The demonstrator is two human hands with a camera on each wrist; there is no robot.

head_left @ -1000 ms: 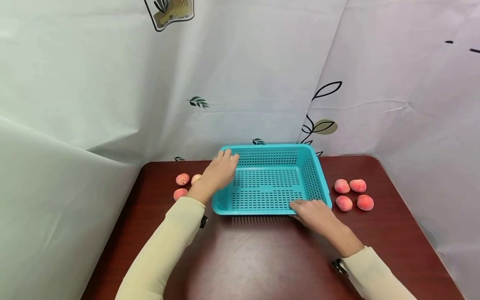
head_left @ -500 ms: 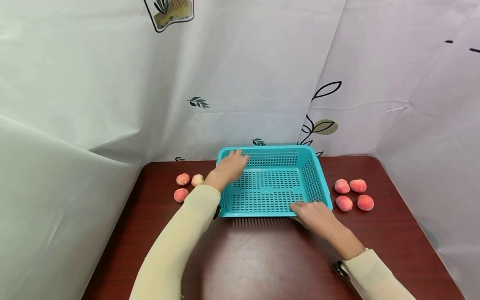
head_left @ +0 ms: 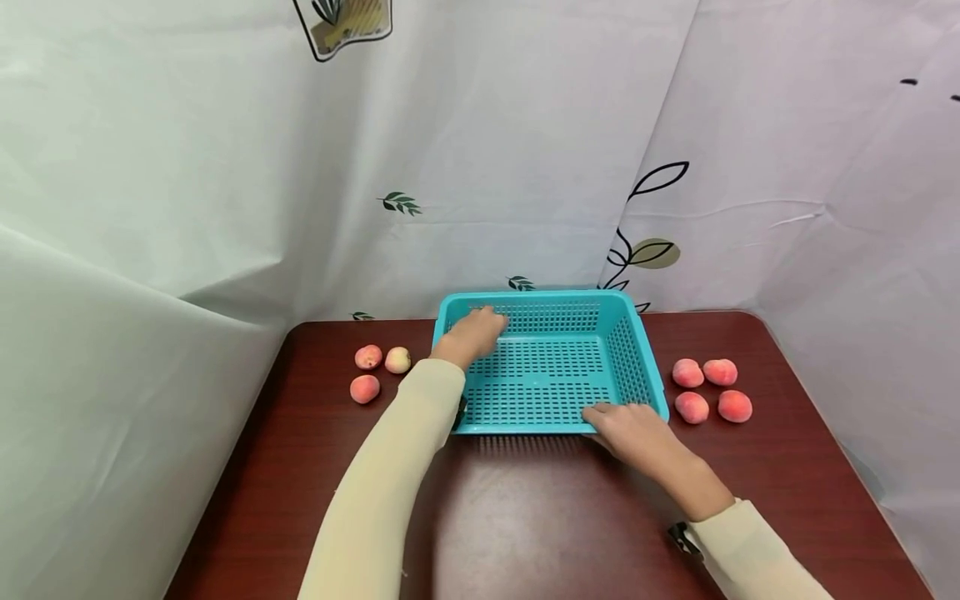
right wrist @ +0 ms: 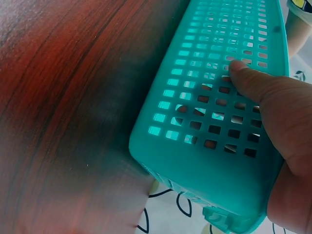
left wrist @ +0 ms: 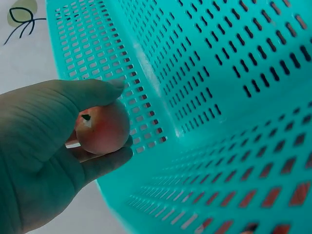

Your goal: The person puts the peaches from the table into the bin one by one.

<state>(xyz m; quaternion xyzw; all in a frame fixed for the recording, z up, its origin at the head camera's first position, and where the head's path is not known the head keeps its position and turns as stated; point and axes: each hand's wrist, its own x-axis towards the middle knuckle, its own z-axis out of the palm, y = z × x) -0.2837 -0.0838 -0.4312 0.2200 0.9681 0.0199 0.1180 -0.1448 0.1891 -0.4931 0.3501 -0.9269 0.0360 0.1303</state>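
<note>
A turquoise slotted plastic basket (head_left: 536,383) stands on the table. My left hand (head_left: 474,332) is over the basket's left part, near its back corner. It holds a pinkish peach (left wrist: 103,127), which the left wrist view shows between thumb and fingers beside the slotted wall; from the head view the fruit is hidden. My right hand (head_left: 636,429) grips the basket's near rim towards the right, its thumb (right wrist: 243,78) lying against the outer wall in the right wrist view. The right fingers are mostly out of sight inside the basket.
Three peaches (head_left: 365,389) lie on the table left of the basket. Several more peaches (head_left: 692,407) sit grouped to its right. The dark red-brown table (head_left: 525,517) ends at a pale cloth wall (head_left: 487,167) behind, with cloth at both sides too.
My left hand has moved right from the basket's left rim to over its inside, uncovering a pale peach on the left. My right hand has stayed on the near rim.
</note>
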